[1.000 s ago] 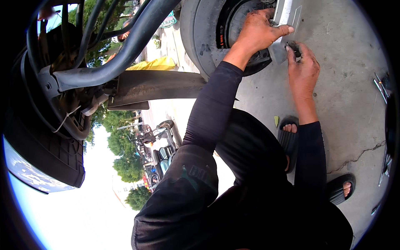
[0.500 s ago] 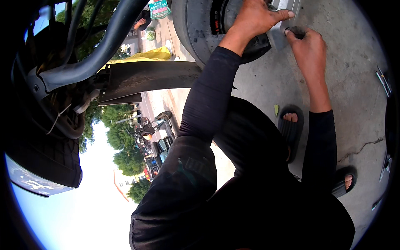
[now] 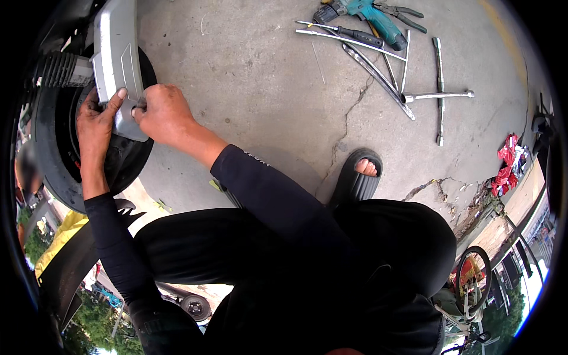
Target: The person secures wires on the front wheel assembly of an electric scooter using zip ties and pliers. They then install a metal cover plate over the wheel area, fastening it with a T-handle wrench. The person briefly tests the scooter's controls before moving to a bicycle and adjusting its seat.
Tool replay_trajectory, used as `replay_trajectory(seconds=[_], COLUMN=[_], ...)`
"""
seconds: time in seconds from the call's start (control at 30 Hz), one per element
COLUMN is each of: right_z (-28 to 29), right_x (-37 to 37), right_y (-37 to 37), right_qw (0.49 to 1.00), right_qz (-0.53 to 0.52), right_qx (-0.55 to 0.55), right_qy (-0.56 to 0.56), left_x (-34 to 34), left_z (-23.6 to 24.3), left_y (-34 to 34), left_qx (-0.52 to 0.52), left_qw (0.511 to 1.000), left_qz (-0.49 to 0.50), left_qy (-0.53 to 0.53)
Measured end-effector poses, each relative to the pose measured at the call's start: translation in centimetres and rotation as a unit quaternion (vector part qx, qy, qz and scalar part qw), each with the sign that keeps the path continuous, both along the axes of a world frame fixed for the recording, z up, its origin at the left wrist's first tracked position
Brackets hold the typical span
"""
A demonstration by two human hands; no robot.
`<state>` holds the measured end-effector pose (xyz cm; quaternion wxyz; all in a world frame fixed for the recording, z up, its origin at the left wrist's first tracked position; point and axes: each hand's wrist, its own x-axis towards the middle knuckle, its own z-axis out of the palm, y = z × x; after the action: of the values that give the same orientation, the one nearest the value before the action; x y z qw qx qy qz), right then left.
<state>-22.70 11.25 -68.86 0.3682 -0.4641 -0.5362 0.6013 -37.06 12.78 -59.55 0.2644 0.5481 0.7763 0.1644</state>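
Observation:
A long silver-grey metal swingarm or cover [image 3: 121,53] runs down beside a black tyre [image 3: 50,160] at the far left. My left hand [image 3: 96,127] is closed around its lower part, thumb on the face and fingers toward the wheel. Against the rounded silver end of that piece, my right hand [image 3: 168,115] is closed, thumb and finger pinched at its edge. Whatever lies between those fingertips is hidden. A ribbed black sleeve [image 3: 65,70] stands next to the silver piece.
On the cracked concrete lie a teal power drill [image 3: 378,23], pliers [image 3: 405,13], a screwdriver [image 3: 355,35], tyre levers [image 3: 378,80] and a cross wrench [image 3: 439,94]. Red and white wrappers [image 3: 506,168] lie farther right. My sandalled foot [image 3: 358,177] is between. A bicycle wheel [image 3: 473,281] shows lower right.
The view has swung to the right, so the wheel and both hands now appear farther left and the tools have come into sight. Both hands stay at the silver piece's end.

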Motion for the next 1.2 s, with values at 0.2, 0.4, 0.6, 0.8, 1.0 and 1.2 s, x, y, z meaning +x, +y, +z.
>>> replay_trajectory(seconds=[0.2, 0.4, 0.6, 0.8, 1.0, 1.2], right_z=[-0.5, -1.5, -2.2, -1.7, -0.4, -3.8], right_x=[-0.1, -0.3, -0.5, -1.0, -1.3, 3.1], right_y=[-0.3, -0.9, -1.0, -1.4, -1.8, -1.8], right_qw=[0.999, 0.981, 0.961, 0.987, 0.984, 1.0], right_qz=[-0.036, -0.057, -0.046, -0.028, -0.035, -0.016], right_qx=[-0.005, 0.187, 0.267, 0.154, -0.118, 0.004], right_qy=[-0.012, 0.008, -0.049, -0.037, 0.128, -0.018], left_x=[-0.6, 0.0, 0.0, 0.3, 0.2, 0.4], left_z=[-0.9, 0.0, 0.0, 0.2, 0.6, -0.4], left_y=[-0.2, -0.2, -0.3, -0.4, -0.4, -0.3], left_qx=[0.012, 0.024, 0.042, 0.037, 0.038, 0.034], left_qw=[0.999, 0.999, 0.997, 0.995, 0.994, 0.999], left_qz=[-0.012, -0.023, -0.046, -0.054, -0.06, -0.029], left_qy=[-0.03, -0.001, 0.04, 0.077, 0.088, 0.0])
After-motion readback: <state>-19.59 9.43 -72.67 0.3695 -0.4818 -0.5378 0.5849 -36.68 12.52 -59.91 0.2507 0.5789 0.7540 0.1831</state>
